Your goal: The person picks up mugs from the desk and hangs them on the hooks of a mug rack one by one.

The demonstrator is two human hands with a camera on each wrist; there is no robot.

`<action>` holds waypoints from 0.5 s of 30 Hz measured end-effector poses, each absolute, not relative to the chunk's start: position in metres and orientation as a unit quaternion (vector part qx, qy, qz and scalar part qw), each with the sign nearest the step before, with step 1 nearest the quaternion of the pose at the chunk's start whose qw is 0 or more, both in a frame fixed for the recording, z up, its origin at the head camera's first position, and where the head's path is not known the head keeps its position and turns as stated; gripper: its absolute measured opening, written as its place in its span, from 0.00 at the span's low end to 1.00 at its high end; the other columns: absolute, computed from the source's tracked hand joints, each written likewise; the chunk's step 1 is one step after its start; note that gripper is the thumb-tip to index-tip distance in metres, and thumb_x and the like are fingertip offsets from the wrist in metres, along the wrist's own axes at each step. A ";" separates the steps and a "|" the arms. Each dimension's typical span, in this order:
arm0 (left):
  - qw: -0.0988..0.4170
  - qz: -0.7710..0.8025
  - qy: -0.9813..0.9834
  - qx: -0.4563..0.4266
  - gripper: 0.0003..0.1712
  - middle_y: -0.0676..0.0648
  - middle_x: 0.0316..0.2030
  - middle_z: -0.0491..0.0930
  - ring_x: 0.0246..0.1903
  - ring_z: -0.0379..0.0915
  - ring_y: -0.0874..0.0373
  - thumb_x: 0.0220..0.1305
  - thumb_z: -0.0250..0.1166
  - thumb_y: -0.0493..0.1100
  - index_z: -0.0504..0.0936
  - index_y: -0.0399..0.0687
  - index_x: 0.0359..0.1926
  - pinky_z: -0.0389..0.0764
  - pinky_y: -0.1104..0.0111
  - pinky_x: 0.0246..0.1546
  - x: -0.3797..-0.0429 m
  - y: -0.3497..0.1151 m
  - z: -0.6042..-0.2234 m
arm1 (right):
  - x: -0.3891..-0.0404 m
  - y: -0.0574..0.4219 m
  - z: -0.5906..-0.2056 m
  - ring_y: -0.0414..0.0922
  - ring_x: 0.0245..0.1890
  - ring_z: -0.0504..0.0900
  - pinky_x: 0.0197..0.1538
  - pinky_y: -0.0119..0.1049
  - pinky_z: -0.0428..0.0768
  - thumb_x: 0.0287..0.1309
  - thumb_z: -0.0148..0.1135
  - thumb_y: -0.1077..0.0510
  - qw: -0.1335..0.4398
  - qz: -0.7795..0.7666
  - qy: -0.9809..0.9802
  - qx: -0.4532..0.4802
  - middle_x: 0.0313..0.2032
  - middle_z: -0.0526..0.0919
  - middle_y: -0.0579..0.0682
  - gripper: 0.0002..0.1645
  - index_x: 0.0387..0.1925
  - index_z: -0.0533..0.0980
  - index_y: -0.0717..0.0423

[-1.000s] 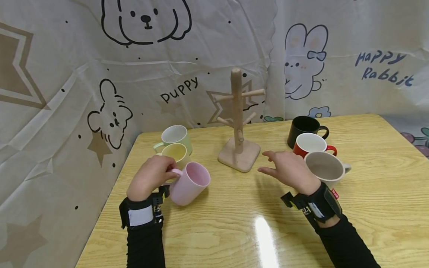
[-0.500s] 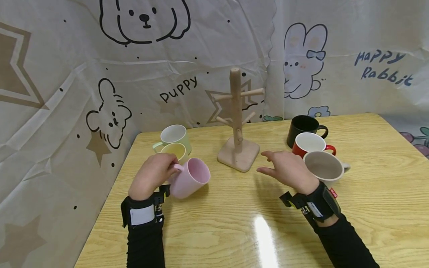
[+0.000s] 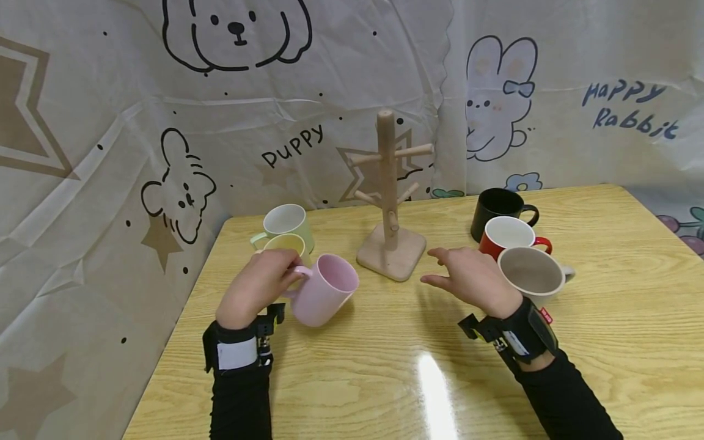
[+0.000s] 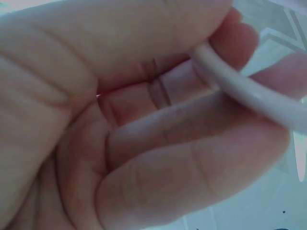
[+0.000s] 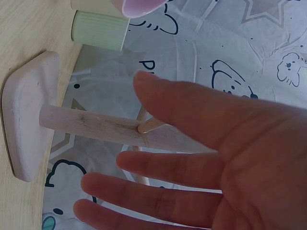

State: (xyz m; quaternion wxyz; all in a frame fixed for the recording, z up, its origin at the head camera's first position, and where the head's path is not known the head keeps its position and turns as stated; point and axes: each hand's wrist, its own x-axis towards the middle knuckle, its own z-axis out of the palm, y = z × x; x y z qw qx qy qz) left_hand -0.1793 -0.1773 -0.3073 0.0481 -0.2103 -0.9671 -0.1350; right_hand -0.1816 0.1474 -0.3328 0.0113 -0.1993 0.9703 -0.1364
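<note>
My left hand [image 3: 261,283] pinches the handle of a pink mug [image 3: 323,293], which tilts with its mouth up and to the right. In the left wrist view, thumb and fingers close around the pale handle [image 4: 240,88]. My right hand [image 3: 477,278] hovers with fingers spread, touching nothing that I can see, left of a beige mug [image 3: 532,274]. Between the hands, farther back, stands a wooden mug tree [image 3: 388,183] with bare pegs; its post [image 5: 91,122] lies behind the right hand's fingers in the right wrist view.
Behind the left hand are a yellow mug [image 3: 290,243] and a light green mug [image 3: 299,226]. At the right, a red mug [image 3: 491,243] and a black mug [image 3: 486,220] stand behind the beige one. A printed cloth [image 3: 247,165] hangs along the table's back and left.
The pink mug has risen and shifted right in my left hand, and now sits nearer the mug tree. The right hand has stayed almost where it was.
</note>
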 end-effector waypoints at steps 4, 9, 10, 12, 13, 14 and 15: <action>0.053 -0.141 -0.962 -0.228 0.04 0.49 0.26 0.78 0.26 0.70 0.59 0.57 0.64 0.38 0.79 0.41 0.30 0.75 0.67 0.30 -0.179 -0.172 -0.308 | -0.182 0.147 -0.331 0.50 0.37 0.83 0.31 0.39 0.80 0.54 0.61 0.43 0.014 -0.134 0.970 -0.200 0.40 0.84 0.55 0.30 0.53 0.74 0.58; 0.055 -0.141 -0.955 -0.257 0.04 0.48 0.25 0.78 0.26 0.70 0.59 0.56 0.65 0.37 0.79 0.40 0.29 0.76 0.68 0.30 -0.180 -0.165 -0.310 | -0.181 0.147 -0.331 0.50 0.37 0.83 0.30 0.38 0.80 0.54 0.61 0.44 0.014 -0.134 0.970 -0.201 0.40 0.84 0.55 0.29 0.53 0.74 0.58; 0.052 -0.141 -0.954 -0.260 0.05 0.48 0.25 0.78 0.26 0.70 0.59 0.56 0.65 0.38 0.79 0.40 0.29 0.76 0.69 0.30 -0.180 -0.163 -0.310 | -0.181 0.147 -0.331 0.50 0.37 0.83 0.30 0.38 0.80 0.54 0.62 0.44 0.014 -0.135 0.970 -0.201 0.40 0.84 0.55 0.29 0.53 0.74 0.58; 0.048 -0.143 -0.952 -0.265 0.05 0.48 0.25 0.78 0.26 0.70 0.59 0.56 0.65 0.38 0.79 0.40 0.30 0.76 0.69 0.29 -0.181 -0.161 -0.311 | -0.181 0.147 -0.331 0.50 0.37 0.83 0.30 0.38 0.80 0.54 0.62 0.44 0.015 -0.137 0.970 -0.201 0.40 0.84 0.56 0.29 0.52 0.74 0.58; 0.048 -0.143 -0.952 -0.268 0.05 0.48 0.26 0.78 0.26 0.70 0.59 0.56 0.65 0.38 0.79 0.40 0.31 0.76 0.70 0.29 -0.181 -0.159 -0.311 | -0.181 0.147 -0.332 0.50 0.37 0.83 0.29 0.37 0.80 0.54 0.62 0.44 0.015 -0.138 0.970 -0.201 0.40 0.84 0.56 0.29 0.52 0.74 0.58; 0.049 -0.144 -0.951 -0.270 0.05 0.48 0.26 0.78 0.26 0.70 0.60 0.57 0.65 0.38 0.79 0.40 0.31 0.76 0.70 0.29 -0.181 -0.157 -0.311 | -0.181 0.147 -0.332 0.50 0.37 0.83 0.29 0.37 0.80 0.54 0.62 0.44 0.016 -0.139 0.970 -0.200 0.40 0.84 0.56 0.29 0.53 0.74 0.58; 0.053 -0.145 -0.949 -0.275 0.05 0.49 0.26 0.78 0.25 0.69 0.60 0.57 0.65 0.38 0.79 0.40 0.31 0.75 0.71 0.28 -0.182 -0.156 -0.311 | -0.181 0.147 -0.332 0.50 0.37 0.83 0.29 0.37 0.80 0.54 0.62 0.44 0.016 -0.140 0.970 -0.200 0.40 0.84 0.56 0.29 0.53 0.74 0.58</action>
